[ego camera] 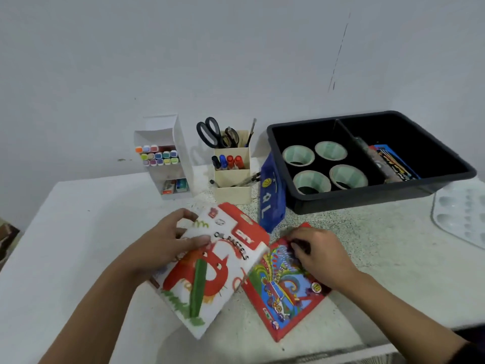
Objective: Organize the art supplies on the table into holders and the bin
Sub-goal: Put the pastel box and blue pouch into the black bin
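One oil pastels box (pixel 210 279) slants near-left to far-right in left hand (pixel 168 243).

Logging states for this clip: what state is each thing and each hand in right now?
oil pastels box: tilted, gripped by left hand
colourful box: flat on the table, right hand fingers curled at its top end
black bin: open, four tape rolls in its left compartment
beige holder: upright, scissors inside
white holder: upright, markers stacked inside
blue pouch: upright beside the bin
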### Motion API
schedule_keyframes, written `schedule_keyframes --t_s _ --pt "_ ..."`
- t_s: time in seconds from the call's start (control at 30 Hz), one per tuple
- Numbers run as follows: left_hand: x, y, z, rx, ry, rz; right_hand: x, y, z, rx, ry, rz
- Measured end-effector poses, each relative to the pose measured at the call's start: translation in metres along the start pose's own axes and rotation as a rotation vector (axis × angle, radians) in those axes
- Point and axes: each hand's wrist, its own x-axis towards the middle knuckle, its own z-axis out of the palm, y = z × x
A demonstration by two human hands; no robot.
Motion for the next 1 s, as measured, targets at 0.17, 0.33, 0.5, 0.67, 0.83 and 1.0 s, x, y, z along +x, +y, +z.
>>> schedule_keyframes --t_s 0.17,0.33,0.5,0.67,0.83,1.0 --pt "0.026 0.027 0.072 0.112 -0.080 0.182 -0.001 0.022 -0.025 0.008 0.122 0.178" --pt "0.053 0.024 0.120 0.338 0.008 0.323 -0.013 0.045 -0.042 0.004 -0.122 0.272" --pt "0.057 0.012 0.146 0.535 0.181 0.285 -0.023 0.039 -0.045 0.053 -0.300 0.241" --pt "0.057 0.017 0.156 0.632 0.166 0.162 -0.012 0.041 -0.046 0.180 -0.322 0.296" --pt "0.056 0.031 0.171 0.593 0.128 0.099 -0.001 0.049 -0.062 0.141 -0.427 0.335" --pt "0.050 0.043 0.190 0.546 0.145 0.092 -0.001 0.073 -0.074 0.373 -0.449 0.412"
